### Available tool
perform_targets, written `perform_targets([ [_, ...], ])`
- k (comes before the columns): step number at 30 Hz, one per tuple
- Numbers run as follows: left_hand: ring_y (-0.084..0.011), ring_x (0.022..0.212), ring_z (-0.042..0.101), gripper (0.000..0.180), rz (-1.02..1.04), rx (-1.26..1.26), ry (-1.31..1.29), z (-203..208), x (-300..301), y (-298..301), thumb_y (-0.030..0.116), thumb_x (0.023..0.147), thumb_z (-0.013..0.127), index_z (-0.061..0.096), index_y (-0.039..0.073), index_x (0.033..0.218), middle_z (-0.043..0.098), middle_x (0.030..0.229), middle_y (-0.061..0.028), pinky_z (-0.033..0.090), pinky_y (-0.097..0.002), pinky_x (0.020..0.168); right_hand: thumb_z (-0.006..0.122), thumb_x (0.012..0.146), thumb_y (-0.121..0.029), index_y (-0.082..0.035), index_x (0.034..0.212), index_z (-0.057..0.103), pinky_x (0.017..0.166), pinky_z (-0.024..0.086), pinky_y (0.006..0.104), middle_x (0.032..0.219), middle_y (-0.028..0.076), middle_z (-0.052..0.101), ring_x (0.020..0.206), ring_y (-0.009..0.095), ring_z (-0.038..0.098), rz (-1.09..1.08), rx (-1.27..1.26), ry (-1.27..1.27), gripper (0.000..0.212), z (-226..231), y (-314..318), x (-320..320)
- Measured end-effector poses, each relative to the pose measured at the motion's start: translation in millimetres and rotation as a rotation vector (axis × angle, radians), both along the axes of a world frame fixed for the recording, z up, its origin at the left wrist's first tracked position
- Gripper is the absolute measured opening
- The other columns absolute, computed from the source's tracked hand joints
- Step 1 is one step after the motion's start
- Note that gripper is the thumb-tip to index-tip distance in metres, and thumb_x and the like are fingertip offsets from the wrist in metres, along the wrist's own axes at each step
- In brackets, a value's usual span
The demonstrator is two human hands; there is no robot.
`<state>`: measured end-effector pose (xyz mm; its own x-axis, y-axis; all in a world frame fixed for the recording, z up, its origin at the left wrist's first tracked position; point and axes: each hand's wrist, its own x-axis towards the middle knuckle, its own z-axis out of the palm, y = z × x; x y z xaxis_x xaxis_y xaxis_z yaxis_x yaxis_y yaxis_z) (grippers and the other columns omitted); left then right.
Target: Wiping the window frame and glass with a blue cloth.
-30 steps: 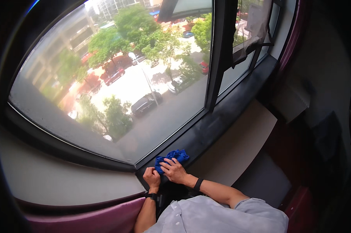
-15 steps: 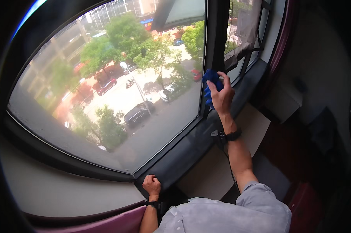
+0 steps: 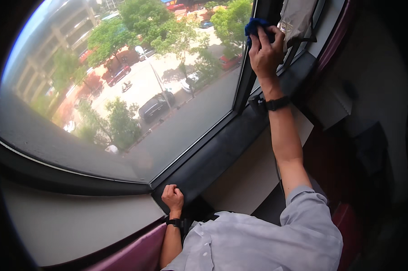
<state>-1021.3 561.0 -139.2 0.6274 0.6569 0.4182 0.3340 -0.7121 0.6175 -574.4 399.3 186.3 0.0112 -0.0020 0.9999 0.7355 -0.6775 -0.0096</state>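
Note:
My right hand [image 3: 268, 54] is stretched far up and closed on a blue cloth [image 3: 254, 26]. The bunched cloth is pressed against the dark upright window post [image 3: 248, 77], between the large glass pane [image 3: 199, 110] and a narrower window part on the right. Part of the cloth is hidden behind my fingers. My left hand [image 3: 172, 197] is a loose fist, resting on the dark window sill [image 3: 213, 165] near the pane's lower corner. Nothing shows in that fist.
A pale panel [image 3: 77, 217] lies below the sill at left, with a pink-purple padded edge [image 3: 136, 248] by my left forearm. Thin grey fabric [image 3: 296, 18] hangs at the right-hand window. A black band with a small device [image 3: 276, 104] is on my right wrist.
My right hand has moved up along the window post with the blue cloth. My left hand stays by the sill corner. The view has shifted slightly.

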Motion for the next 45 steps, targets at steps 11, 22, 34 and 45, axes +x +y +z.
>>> perform_targets([
  [11, -0.0354, 0.067, 0.062, 0.009, -0.004, 0.014, -0.04, -2, 2, -5, 0.0, 0.074, 0.057, 0.065, 0.003, 0.076, 0.062, 0.075, -0.0141, 0.05, -0.0445, 0.062, 0.076, 0.083, -0.022, 0.001, 0.105, 0.074, 0.089, 0.051, 0.0449, 0.1, 0.024, 0.07, 0.099, 0.04, 0.065, 0.018, 0.176, 1.174, 0.032, -235, -22, -74],
  [22, -0.0338, 0.069, 0.064, 0.007, 0.031, 0.031, 0.014, 3, 6, -6, 0.004, 0.073, 0.059, 0.066, 0.007, 0.075, 0.063, 0.075, -0.0109, 0.052, -0.0455, 0.063, 0.063, 0.099, -0.031, 0.002, 0.132, 0.057, 0.108, 0.038, 0.045, 0.136, 0.025, 0.054, 0.126, 0.039, 0.051, 0.383, 0.321, 0.145, 0.047, 80, 72, -65],
  [34, -0.0333, 0.067, 0.064, 0.009, 0.001, 0.035, 0.022, -9, 1, -3, 0.004, 0.072, 0.059, 0.067, 0.008, 0.073, 0.062, 0.074, -0.0103, 0.052, -0.0444, 0.061, 0.064, 0.091, -0.02, -0.015, 0.129, 0.066, 0.11, 0.038, 0.0506, 0.141, 0.016, 0.054, 0.13, 0.043, 0.048, 0.419, 0.032, -0.136, 0.038, 113, 86, -69],
  [45, -0.0303, 0.071, 0.065, 0.006, 0.085, 0.013, 0.076, 2, -13, 0, 0.01, 0.073, 0.062, 0.067, 0.009, 0.075, 0.062, 0.074, -0.0075, 0.054, -0.0428, 0.064, 0.046, 0.093, -0.012, 0.002, 0.129, 0.056, 0.093, 0.052, 0.0504, 0.117, 0.029, 0.064, 0.104, 0.049, 0.063, 0.22, 0.363, 0.443, 0.04, 130, 123, -54],
])
